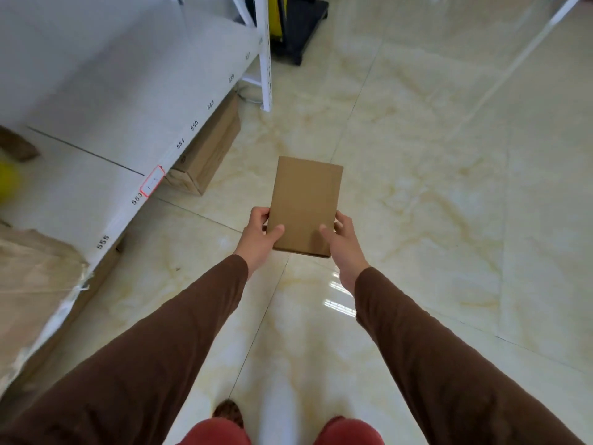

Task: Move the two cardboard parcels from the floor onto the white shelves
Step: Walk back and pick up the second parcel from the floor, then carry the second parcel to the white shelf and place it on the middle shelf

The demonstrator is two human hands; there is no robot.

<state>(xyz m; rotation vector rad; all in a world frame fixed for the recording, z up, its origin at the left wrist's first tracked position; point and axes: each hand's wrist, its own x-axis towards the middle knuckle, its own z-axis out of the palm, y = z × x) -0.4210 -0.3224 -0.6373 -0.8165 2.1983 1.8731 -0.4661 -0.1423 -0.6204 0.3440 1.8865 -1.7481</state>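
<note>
A flat brown cardboard parcel is held in the air above the tiled floor, near the middle of the view. My left hand grips its near left corner, thumb on top. My right hand grips its near right corner the same way. Both arms wear brown sleeves. The white shelves run along the left, with a numbered front edge. A second cardboard box lies on the floor, partly under the lowest shelf.
A paper-wrapped bundle lies on the shelf at the near left, with a yellow object and a brown block behind it. A white shelf upright stands ahead. A black cart sits beyond. Glossy cream tiles spread rightwards.
</note>
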